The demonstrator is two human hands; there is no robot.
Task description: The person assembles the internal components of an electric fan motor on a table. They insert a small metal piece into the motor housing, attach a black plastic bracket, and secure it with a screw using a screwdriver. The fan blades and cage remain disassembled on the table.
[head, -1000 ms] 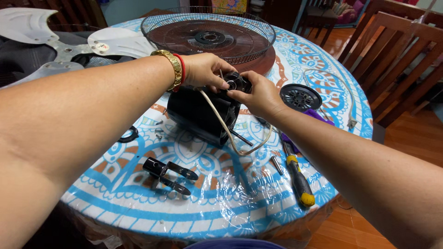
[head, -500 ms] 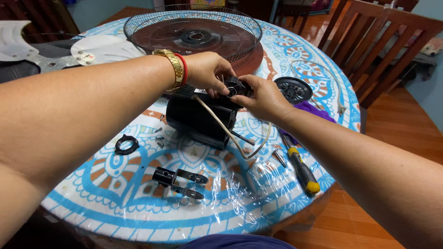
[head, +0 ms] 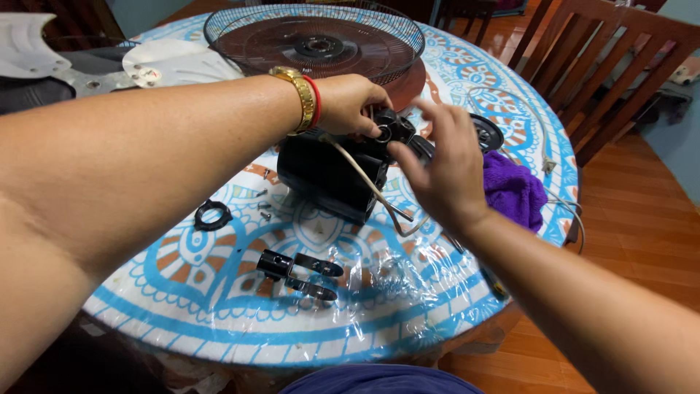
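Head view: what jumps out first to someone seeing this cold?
The black fan motor housing at mid-table, with the left hand gripping its top and the right hand blurred just beside it. Behind it lies a round wire fan grille. A purple cloth sits at the right, on a round table with a bright blue-and-orange pattern under clear plastic.

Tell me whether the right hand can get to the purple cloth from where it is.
Probably yes. The right hand hovers open just left of the purple cloth, which lies uncovered on the table with nothing between them. The left hand stays on the black motor housing.
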